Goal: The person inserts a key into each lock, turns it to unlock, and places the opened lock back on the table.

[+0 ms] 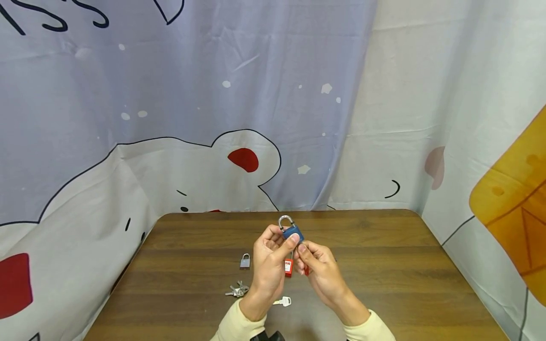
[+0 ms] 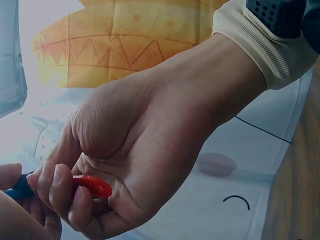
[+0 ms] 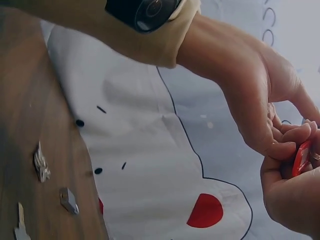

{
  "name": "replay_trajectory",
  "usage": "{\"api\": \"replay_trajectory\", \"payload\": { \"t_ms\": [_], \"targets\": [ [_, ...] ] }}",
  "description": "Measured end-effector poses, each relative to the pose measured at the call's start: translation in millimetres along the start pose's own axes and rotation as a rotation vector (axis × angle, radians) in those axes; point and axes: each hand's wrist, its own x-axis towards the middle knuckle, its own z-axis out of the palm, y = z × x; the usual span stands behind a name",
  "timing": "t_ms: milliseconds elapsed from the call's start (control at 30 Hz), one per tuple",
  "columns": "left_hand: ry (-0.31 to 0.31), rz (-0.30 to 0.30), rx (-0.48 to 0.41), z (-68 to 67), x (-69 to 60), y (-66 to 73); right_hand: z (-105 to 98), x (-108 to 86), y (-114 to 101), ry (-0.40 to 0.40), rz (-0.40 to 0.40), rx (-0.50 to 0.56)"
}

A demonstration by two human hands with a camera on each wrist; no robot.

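My left hand (image 1: 269, 265) holds a small blue padlock (image 1: 292, 231) above the table, its thumb pressed on the front. The padlock's silver shackle (image 1: 284, 219) points up; whether it is latched I cannot tell. Close below, my right hand (image 1: 325, 276) pinches with thumb and forefinger at the padlock's lower end, where fingertips hide what lies between. A flat, rounded red piece (image 2: 92, 185) sits under the right hand's curled fingers. Behind the hands is a red padlock (image 1: 288, 267) with a white label, partly covered.
On the brown wooden table (image 1: 384, 265), a grey padlock (image 1: 245, 261) stands left of my left hand. A bunch of silver keys (image 1: 237, 289) lies nearer me. One pale-headed key (image 1: 283, 301) lies below the hands. A printed curtain (image 1: 192, 94) hangs behind the table.
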Motion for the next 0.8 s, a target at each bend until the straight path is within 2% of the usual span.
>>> {"api": "replay_trajectory", "payload": {
  "t_ms": [67, 233, 333, 467, 633, 800],
  "targets": [
    [0.002, 0.002, 0.002, -0.3, -0.1, 0.0, 0.9, -0.2, 0.5, 0.039, -0.018, -0.099],
    [0.002, 0.01, 0.001, -1.3, -0.9, 0.0, 1.4, -0.1, 3.4, 0.122, -0.127, -0.374],
    [-0.002, 0.008, -0.004, -1.6, -1.3, -0.4, 0.8, -0.6, 4.1, 0.137, -0.192, -0.439],
    [-0.009, -0.003, -0.019, -1.7, -2.3, -0.3, 0.0, -2.3, 2.9, 0.127, -0.25, -0.472],
    [-0.017, -0.013, -0.034, -1.1, -3.4, 1.7, -3.3, -4.3, -2.8, 0.094, -0.256, -0.591],
    [-0.026, -0.021, -0.013, -2.2, -4.1, 4.3, -9.0, -5.5, -18.9, 0.127, -0.251, -0.771]
  ]
}}
